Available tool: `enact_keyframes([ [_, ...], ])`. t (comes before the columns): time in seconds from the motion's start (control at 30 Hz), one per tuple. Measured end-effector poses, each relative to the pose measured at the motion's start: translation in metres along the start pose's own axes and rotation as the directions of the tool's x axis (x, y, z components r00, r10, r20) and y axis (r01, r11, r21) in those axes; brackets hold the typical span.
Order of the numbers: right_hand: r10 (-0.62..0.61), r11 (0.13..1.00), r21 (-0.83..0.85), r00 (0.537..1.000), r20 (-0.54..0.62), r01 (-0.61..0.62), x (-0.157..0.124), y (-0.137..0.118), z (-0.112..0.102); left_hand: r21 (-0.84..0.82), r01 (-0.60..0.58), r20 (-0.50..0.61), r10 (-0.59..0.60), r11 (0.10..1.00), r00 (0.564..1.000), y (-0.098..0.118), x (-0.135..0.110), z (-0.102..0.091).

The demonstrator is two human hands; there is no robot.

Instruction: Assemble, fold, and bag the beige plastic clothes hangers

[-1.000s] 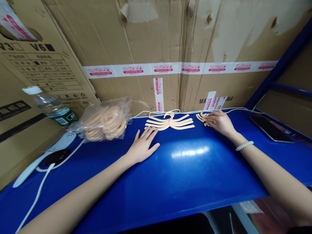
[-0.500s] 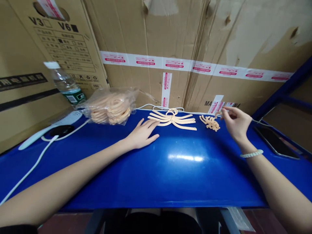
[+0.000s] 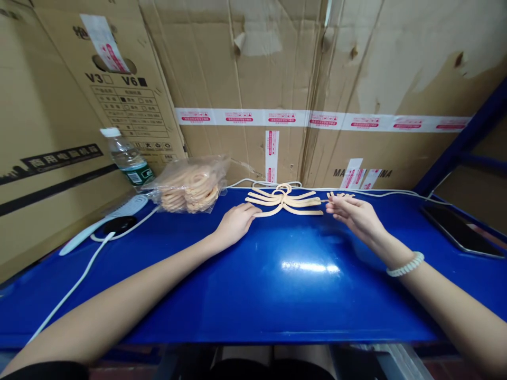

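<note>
A fan of long beige rubbery strips (image 3: 293, 203), crossed at a knot, lies at the back of the blue table (image 3: 277, 285). My left hand (image 3: 235, 222) rests on the table with its fingers curled onto the near left end of one strip. My right hand (image 3: 354, 215) hovers just right of the fan, its fingertips pinched together by the strips' right ends on what looks like a small beige piece. A small pile of short beige pieces (image 3: 341, 195) lies just behind that hand.
A clear bag of beige strips (image 3: 190, 184), a water bottle (image 3: 129, 161), a white handheld device (image 3: 103, 224) and white cables (image 3: 71, 287) lie at the left. A dark phone (image 3: 459, 229) lies at the right. Cardboard boxes (image 3: 253, 79) wall the back and left.
My right hand lifted a small piece from the pile, then moved left to the fan's right ends. My left hand's fingers curled in onto a strip end. The head shifted.
</note>
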State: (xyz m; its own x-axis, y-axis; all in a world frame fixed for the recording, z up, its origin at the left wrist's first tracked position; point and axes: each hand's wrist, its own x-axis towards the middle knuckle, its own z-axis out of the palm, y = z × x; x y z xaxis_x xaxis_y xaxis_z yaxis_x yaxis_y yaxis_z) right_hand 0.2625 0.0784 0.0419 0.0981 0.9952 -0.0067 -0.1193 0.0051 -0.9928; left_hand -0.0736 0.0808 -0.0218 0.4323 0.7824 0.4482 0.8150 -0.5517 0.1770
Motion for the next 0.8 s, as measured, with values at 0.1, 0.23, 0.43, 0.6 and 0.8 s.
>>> enact_keyframes([
  [0.1, 0.033, 0.997, 0.067, 0.999, -0.031, -0.031, 0.001, 0.004, 0.001, -0.030, -0.004, -0.034, 0.003, 1.000, 0.999, 0.005, -0.002, -0.002],
  [0.23, 0.064, 0.997, 0.036, 0.998, 0.018, -0.065, 0.003, 0.010, 0.001, -0.050, -0.014, -0.051, 0.012, 0.999, 0.999, 0.009, -0.008, -0.004],
  [0.43, 0.094, 0.992, -0.097, 0.984, 0.152, -0.079, 0.012, 0.018, -0.005, -0.152, -0.033, -0.103, 0.017, 0.988, 0.995, 0.009, -0.015, 0.001],
  [0.6, 0.153, 0.983, -0.130, 0.971, 0.185, -0.130, 0.020, 0.014, -0.016, -0.265, -0.039, -0.163, -0.004, 0.963, 0.987, 0.010, -0.015, 0.002],
  [0.8, 0.267, 0.963, -0.049, 0.915, 0.303, -0.265, 0.017, 0.007, -0.018, -0.295, -0.014, -0.171, -0.039, 0.955, 0.985, 0.014, -0.016, -0.001],
])
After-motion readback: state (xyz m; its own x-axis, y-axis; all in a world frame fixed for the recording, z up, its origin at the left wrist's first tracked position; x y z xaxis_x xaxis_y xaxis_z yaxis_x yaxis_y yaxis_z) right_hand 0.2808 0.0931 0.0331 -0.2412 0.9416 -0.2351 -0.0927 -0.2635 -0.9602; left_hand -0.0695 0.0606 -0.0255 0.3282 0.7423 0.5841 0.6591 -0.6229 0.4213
